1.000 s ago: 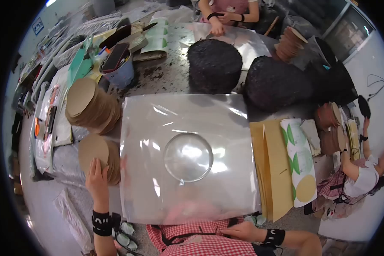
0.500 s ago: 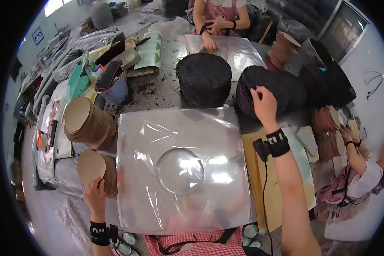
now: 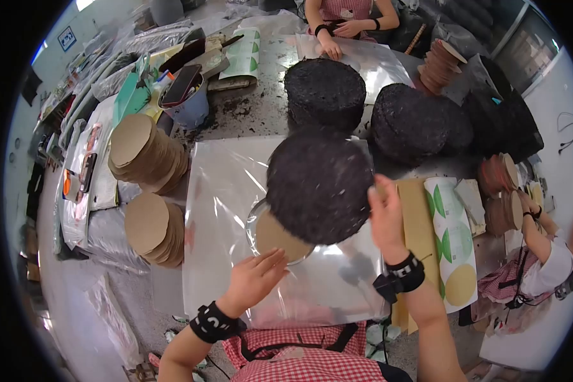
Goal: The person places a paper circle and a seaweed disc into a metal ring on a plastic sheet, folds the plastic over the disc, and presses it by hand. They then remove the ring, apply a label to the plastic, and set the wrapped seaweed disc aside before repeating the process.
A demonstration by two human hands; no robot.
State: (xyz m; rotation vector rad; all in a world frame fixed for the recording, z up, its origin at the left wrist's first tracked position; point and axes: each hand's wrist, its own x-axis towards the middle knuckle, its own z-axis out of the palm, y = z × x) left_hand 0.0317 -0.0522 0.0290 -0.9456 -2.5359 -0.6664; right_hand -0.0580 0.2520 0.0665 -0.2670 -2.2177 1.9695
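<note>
My right hand [image 3: 387, 213] grips the right edge of a black round sheet [image 3: 321, 184], rough-textured and a little blurred. It hangs above a clear plastic sheet [image 3: 219, 178] and hides part of a clear ring [image 3: 253, 224] there. Inside the ring lies a brown cardboard disc [image 3: 275, 240]. My left hand [image 3: 258, 280] is at the disc's lower edge, fingers stretched out and holding nothing. Beyond the plastic stand two stacks of black round sheets, one in the middle [image 3: 325, 89] and one to the right [image 3: 404, 121].
Two stacks of brown discs, a rear one [image 3: 149, 153] and a front one [image 3: 156, 229], stand at left. Behind them is a blue bucket [image 3: 190, 113] of tools. Green-printed paper [image 3: 449, 235] lies at right. Co-workers sit across the table and at far right.
My right hand has brought a black round sheet from the right stack over the plastic. My left hand has left the front brown stack, and a brown disc now lies in the ring.
</note>
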